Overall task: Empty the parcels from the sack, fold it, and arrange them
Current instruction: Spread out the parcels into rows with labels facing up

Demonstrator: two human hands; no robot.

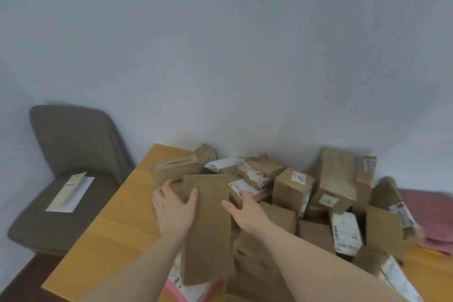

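Parcels [294,203] crowd the wooden table [110,216], a jumbled heap of brown taped cartons and a few white mailers with printed labels, piled against the wall on the table's far and right side. Front and centre, a long flat brown box [207,228] lies on top of the pile at the table's near edge, plain-faced and label-free on the side showing. Left hand [172,206] rests on its left edge, fingers spread, thumb laid over the top face; right hand [245,211] comes in at the box's right edge, fingers loosely apart, touching the side — neither looks clamped tight. Pink cloth, possibly the sack [426,216], lies at the table's right end behind the heap. Left of the table stands a grey-brown chair [73,154] with a white folded paper [71,193] on its seat.
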